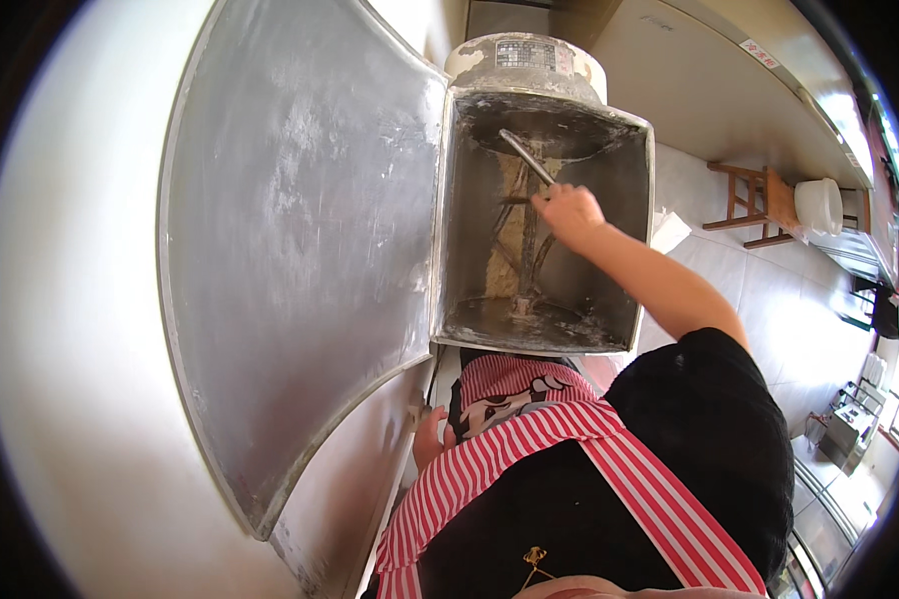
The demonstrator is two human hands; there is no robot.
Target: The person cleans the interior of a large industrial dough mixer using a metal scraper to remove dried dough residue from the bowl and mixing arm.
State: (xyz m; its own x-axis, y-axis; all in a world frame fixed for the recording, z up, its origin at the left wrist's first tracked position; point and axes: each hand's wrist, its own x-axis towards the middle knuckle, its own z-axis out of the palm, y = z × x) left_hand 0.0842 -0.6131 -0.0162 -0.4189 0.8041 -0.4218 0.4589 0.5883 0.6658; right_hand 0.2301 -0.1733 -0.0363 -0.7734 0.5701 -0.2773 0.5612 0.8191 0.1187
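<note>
The right hand (pixel 569 210) reached down into the open metal mixer tub (pixel 629 180), fingers clamped around the lower end of a slim metal rod (pixel 525 158). The rod's long axis ran up and away from the knuckles toward the tub's far wall, above the mixing shaft (pixel 525 250) (caked with pale dough). The left hand (pixel 428 436) rested well below the tub, beside the raised lid (pixel 300 230); whether its fingers were curled could not be told.

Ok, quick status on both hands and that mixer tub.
Right hand shut on metal rod inside the open mixer tub. Left hand low, by the raised lid edge, grip unclear. Paddle shaft beside the rod.
</note>
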